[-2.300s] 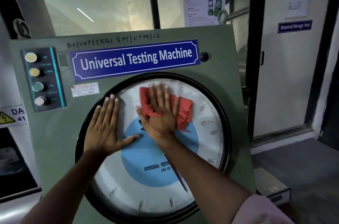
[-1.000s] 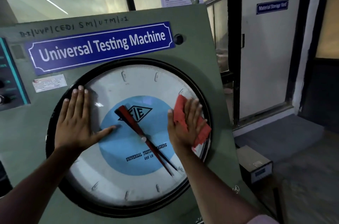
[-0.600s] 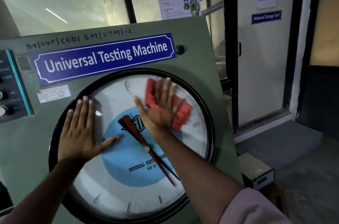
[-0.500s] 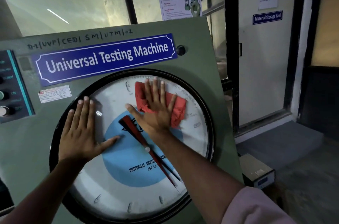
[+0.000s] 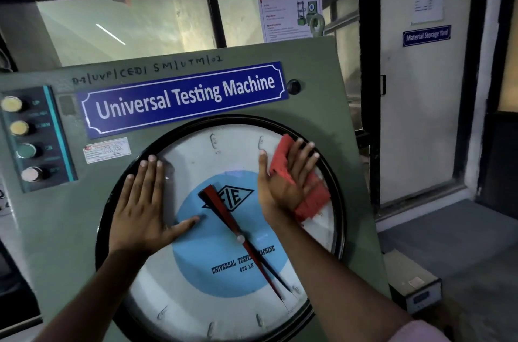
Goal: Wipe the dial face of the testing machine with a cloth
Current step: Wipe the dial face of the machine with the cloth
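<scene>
The round dial face [image 5: 229,302] of the green testing machine [image 5: 316,106] is white with a blue centre, red and black pointers and a black rim. My right hand [image 5: 283,181] presses a red cloth [image 5: 311,195] flat against the dial's upper right part, close to the rim. My left hand [image 5: 143,210] lies flat with fingers spread on the dial's left side, its fingertips at the rim; it holds nothing.
A blue sign [image 5: 182,97] reads Universal Testing Machine above the dial. A panel with several push buttons [image 5: 26,137] sits at the left. A small grey box [image 5: 414,285] stands on the floor at the right, before a white door [image 5: 420,94].
My right hand has slid the red cloth from the dial's top centre to its upper right edge. My left hand has stayed in place on the dial.
</scene>
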Demonstrator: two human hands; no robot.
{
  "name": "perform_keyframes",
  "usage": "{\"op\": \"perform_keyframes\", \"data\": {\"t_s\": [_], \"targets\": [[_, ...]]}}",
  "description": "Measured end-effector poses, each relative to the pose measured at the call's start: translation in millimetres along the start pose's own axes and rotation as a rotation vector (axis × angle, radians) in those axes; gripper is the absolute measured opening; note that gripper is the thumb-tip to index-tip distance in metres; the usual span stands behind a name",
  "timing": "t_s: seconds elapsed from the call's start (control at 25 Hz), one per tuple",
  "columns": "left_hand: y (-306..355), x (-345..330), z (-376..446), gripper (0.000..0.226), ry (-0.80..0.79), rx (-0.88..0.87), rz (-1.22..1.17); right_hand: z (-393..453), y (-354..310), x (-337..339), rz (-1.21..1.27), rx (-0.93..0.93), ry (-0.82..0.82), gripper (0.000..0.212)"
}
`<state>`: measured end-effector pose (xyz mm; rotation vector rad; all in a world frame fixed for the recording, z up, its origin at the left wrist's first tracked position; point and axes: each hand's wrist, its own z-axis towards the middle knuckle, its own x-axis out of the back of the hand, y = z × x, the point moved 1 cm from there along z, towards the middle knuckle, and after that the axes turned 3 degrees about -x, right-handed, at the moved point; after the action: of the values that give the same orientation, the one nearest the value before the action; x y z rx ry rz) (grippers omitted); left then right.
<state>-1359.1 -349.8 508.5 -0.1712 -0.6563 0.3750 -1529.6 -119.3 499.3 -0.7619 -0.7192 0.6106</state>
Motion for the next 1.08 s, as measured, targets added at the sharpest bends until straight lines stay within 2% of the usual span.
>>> {"op": "perform_keyframes", "data": {"t_s": [0.16,0.24,0.32,0.4,0.48,0.6,0.64,0.72,0.84,0.96,1.08], "targets": [[-2.2,-2.2,0.0,0.140,0.014,0.003,0.011,-25.9,-49.4,-18.1,0.017,0.416,0.031,0.092],[-0.8,-0.1,0.3,0.140,0.003,0.003,0.007,-41.4,-26.2,-16.6,0.017,0.701,-0.014,0.087],[0.4,2.4,0.6,0.140,-0.009,0.009,0.003,-47.3,24.3,-7.6,0.009,0.849,-0.109,0.082],[1.6,5.3,0.3,0.140,-0.027,0.020,-0.005,-39.7,69.7,6.9,-0.079,0.805,-0.177,0.079],[3.2,6.2,0.5,0.140,-0.020,0.027,-0.011,-23.8,80.2,15.1,-0.166,0.660,-0.169,0.077],[1.3,3.9,-0.8,0.141,-0.008,0.024,-0.004,-9.3,26.9,12.3,-0.126,0.348,-0.103,0.077],[-0.1,3.0,-0.8,0.141,-0.002,0.023,0.002,-7.3,0.9,8.9,-0.070,0.301,-0.094,0.077],[-1.0,0.9,0.9,0.142,-0.002,0.021,-0.005,-7.7,-41.4,-1.7,0.003,0.374,-0.089,0.080],[-1.1,0.2,0.0,0.142,0.021,0.029,-0.020,-32.1,-58.3,-14.5,-0.021,0.689,-0.064,0.080],[1.0,1.7,0.1,0.143,0.020,0.023,-0.019,-48.3,-14.7,-8.2,-0.050,0.935,-0.134,0.081],[-0.4,2.7,0.0,0.143,0.005,0.035,-0.022,-29.3,40.2,11.1,-0.170,0.878,-0.226,0.078]]}}
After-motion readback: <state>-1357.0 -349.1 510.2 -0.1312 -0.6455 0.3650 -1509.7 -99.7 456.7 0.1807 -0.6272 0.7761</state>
